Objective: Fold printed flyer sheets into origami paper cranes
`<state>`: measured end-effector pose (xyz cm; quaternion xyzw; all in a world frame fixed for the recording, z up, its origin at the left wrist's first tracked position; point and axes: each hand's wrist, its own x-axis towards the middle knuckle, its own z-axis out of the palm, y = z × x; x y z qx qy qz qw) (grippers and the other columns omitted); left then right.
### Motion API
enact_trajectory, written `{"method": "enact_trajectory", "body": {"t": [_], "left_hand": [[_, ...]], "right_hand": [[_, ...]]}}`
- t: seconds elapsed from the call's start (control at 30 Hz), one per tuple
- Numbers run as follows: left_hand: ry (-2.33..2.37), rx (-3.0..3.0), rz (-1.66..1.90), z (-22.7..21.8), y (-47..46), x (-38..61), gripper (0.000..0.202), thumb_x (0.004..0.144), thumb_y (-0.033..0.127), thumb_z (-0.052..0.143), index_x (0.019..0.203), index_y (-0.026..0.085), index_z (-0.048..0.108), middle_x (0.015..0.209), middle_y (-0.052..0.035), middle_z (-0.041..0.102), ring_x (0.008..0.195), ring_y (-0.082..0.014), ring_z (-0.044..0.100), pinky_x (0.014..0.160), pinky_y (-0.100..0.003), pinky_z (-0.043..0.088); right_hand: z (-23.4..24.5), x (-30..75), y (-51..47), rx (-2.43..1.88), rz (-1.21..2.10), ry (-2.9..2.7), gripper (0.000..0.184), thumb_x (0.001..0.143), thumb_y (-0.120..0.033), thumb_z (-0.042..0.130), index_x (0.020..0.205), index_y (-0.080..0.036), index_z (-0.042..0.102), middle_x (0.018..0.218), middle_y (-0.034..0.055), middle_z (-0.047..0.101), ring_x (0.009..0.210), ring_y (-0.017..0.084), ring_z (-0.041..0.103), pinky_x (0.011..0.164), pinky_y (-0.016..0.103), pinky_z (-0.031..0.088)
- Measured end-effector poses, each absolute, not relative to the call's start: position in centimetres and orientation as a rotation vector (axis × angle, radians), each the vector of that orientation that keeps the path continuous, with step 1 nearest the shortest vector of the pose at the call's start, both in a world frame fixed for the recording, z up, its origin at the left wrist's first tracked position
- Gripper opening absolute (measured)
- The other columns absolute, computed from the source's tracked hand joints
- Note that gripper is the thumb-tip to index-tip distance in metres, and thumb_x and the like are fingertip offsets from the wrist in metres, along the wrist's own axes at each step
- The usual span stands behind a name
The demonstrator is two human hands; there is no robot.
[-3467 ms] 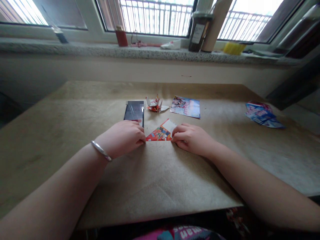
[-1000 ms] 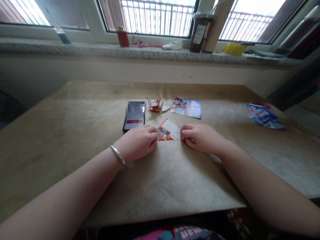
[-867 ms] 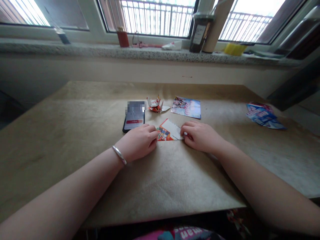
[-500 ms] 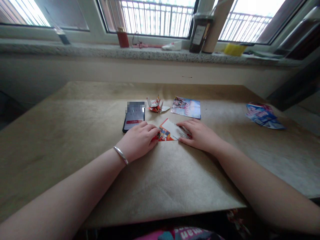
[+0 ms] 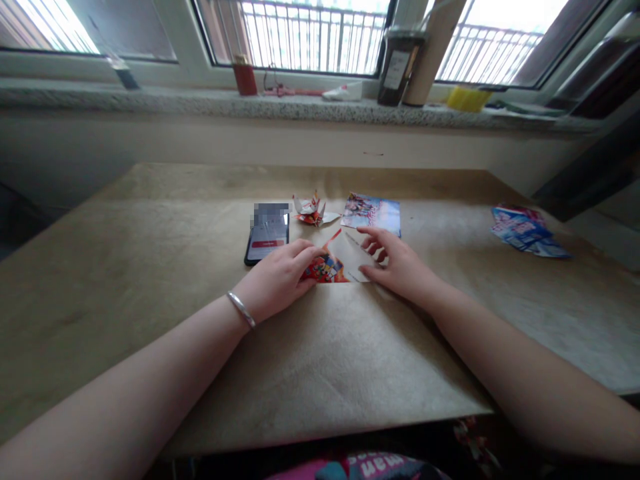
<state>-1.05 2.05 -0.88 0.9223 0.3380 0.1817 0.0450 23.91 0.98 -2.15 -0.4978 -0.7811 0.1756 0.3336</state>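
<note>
Glossy folded paper (image 5: 336, 261) — light, soft, best taken by its edges.
Left hand (image 5: 277, 279) curled on it, grip unclear; right hand (image 5: 400, 267) half open, thumb touching.

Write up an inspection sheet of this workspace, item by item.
Surface: tan paper-covered desk top, flat, with faint creases.
Job's things: red-and-white printed folded paper, lying between the hands.
Clutter: black smartphone with a lit screen; red-and-white origami crane; blue-and-pink printed card; loose blue printed sheets off to the right.
Hands: left hand resting on the paper, silver bangle on its wrist; right hand spread over the paper's white side.
Cables: thin pink cord-like item on the sill.
Surroundings: speckled granite windowsill, red container, dark labelled jar, barred balcony railing.
</note>
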Motion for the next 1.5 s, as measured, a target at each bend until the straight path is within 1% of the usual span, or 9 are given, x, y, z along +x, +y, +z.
{"method": "enact_trajectory", "body": {"t": [0.13,0.3,0.47,0.73,0.87,1.0,1.13,1.23,1.5], "left_hand": [[1.053,2.770,0.555,-0.8,1.9,-1.1,0.041,0.080,0.016,0.057,0.120,0.018,0.047,0.115,-0.0099,0.053,0.102,-0.0213,0.057,0.090,-0.038,0.049],[1.053,2.776,0.544,-0.9,2.0,-1.2,0.048,0.080,0.014,0.057,0.125,0.014,0.043,0.114,-0.0116,0.053,0.101,-0.0220,0.056,0.090,-0.038,0.048],[1.100,2.755,0.608,-0.9,2.1,-1.1,0.054,0.080,0.012,0.055,0.131,0.016,0.039,0.114,-0.0106,0.054,0.101,-0.0214,0.055,0.091,-0.038,0.047],[1.092,2.761,0.680,-0.7,2.0,-1.0,0.043,0.081,0.016,0.052,0.124,0.015,0.048,0.114,-0.0118,0.057,0.104,-0.0225,0.055,0.093,-0.040,0.046],[1.125,2.716,0.693,-0.1,1.8,-1.0,0.037,0.088,0.026,0.047,0.122,0.013,0.051,0.118,-0.0125,0.058,0.109,-0.0227,0.054,0.096,-0.040,0.045],[1.078,2.718,0.660,0.2,1.8,-1.2,0.042,0.094,0.040,0.035,0.120,0.013,0.056,0.127,-0.0122,0.055,0.116,-0.0236,0.052,0.099,-0.043,0.042],[1.063,2.767,0.617,0.1,1.9,-1.5,0.048,0.096,0.042,0.027,0.119,0.013,0.059,0.132,-0.0127,0.052,0.120,-0.0245,0.049,0.100,-0.045,0.041],[1.071,2.792,0.574,0.0,1.9,-1.4,0.044,0.096,0.040,0.031,0.117,0.016,0.060,0.136,-0.0114,0.049,0.122,-0.0248,0.047,0.102,-0.047,0.039],[1.102,2.853,0.530,-0.3,1.8,-1.2,0.034,0.092,0.036,0.043,0.119,0.022,0.059,0.139,-0.0084,0.045,0.125,-0.0246,0.043,0.105,-0.048,0.036]], "right_hand": [[-2.2,24.0,1.1,-1.322,0.490,-1.959,0.049,0.073,-0.020,0.061,0.121,-0.022,0.050,0.081,0.0003,0.059,0.067,0.013,0.051,0.062,0.027,0.045],[-1.9,24.0,1.0,-1.315,0.501,-1.980,0.020,0.075,-0.023,0.060,0.094,-0.018,0.063,0.069,-0.0008,0.058,0.056,0.010,0.048,0.054,0.024,0.041],[-1.4,23.9,0.5,-1.311,0.398,-2.013,0.006,0.075,-0.022,0.060,0.078,-0.017,0.062,0.067,-0.0005,0.060,0.054,0.009,0.048,0.052,0.023,0.040],[-1.3,24.2,0.2,-1.295,0.347,-2.072,0.007,0.078,-0.023,0.058,0.077,-0.018,0.063,0.074,0.0018,0.066,0.059,0.011,0.056,0.058,0.025,0.046],[-1.4,24.2,0.1,-1.183,0.358,-2.098,0.006,0.079,-0.020,0.057,0.079,-0.019,0.063,0.084,0.0039,0.070,0.070,0.014,0.062,0.064,0.026,0.049],[-1.2,24.2,-0.1,-1.071,0.360,-2.139,0.006,0.078,-0.017,0.056,0.077,-0.019,0.062,0.091,0.0047,0.072,0.077,0.015,0.066,0.064,0.026,0.050],[-0.9,24.3,-0.1,-0.952,0.389,-2.200,0.005,0.079,-0.018,0.057,0.075,-0.019,0.060,0.093,0.0051,0.072,0.081,0.015,0.066,0.068,0.027,0.051],[-0.9,24.3,0.0,-0.884,0.451,-2.272,0.005,0.080,-0.017,0.058,0.075,-0.020,0.058,0.095,0.0051,0.071,0.084,0.015,0.066,0.073,0.028,0.050],[-0.8,24.2,0.0,-0.771,0.649,-2.390,0.007,0.078,-0.013,0.058,0.076,-0.019,0.059,0.094,0.0048,0.071,0.084,0.014,0.064,0.071,0.028,0.050]]}}
